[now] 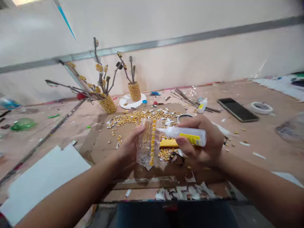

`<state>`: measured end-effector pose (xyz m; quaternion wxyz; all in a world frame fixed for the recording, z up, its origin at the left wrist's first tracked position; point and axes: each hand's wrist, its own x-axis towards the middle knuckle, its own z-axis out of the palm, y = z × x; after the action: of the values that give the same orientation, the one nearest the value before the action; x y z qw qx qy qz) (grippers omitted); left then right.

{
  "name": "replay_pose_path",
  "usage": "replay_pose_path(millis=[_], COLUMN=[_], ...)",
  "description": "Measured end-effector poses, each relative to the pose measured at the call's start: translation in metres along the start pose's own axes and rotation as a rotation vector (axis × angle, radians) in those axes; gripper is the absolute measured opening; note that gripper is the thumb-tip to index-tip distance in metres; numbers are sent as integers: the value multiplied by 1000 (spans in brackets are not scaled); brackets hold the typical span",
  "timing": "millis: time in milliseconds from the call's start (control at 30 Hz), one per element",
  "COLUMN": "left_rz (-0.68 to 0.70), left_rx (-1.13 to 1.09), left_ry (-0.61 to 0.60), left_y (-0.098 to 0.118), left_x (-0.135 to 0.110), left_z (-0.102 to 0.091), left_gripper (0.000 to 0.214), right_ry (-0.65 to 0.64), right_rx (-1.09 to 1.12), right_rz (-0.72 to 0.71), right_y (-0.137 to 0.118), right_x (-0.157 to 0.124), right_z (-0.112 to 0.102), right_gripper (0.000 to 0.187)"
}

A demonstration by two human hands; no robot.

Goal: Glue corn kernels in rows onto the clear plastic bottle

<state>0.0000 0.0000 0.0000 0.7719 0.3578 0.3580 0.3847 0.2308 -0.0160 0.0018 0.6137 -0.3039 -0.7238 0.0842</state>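
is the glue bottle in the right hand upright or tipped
Tipped: the glue bottle is nearly level in the right hand, nozzle toward the plastic cylinder.

Phone (pixel 237 110) and other objects.
Just right of the phone, a tape roll (pixel 262 111); well left, white paper (pixel 45 177), green plastic (pixel 23 124).

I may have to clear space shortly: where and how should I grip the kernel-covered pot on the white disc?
Likely best around the middle of the kernel-covered pot, from its right side: its round wall stands exposed there, while twigs rising from its top would hinder a grasp from above, and the branches of the other pot spread close by on the left.
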Motion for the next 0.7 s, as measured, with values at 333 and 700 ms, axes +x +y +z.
replay_pose_path(millis=[333,700], left_rz=[147,135], left_rx=[64,63], left_ry=[-23,-133], left_y=[3,1], left_x=[-2,-2], left_z=[3,-1], left_gripper=[61,73], right_ry=[194,152], right_rx=[273,393], right_rz=[325,418], right_y=[11,19], right_x=[4,15], right_z=[3,-2], right_gripper=[40,49])
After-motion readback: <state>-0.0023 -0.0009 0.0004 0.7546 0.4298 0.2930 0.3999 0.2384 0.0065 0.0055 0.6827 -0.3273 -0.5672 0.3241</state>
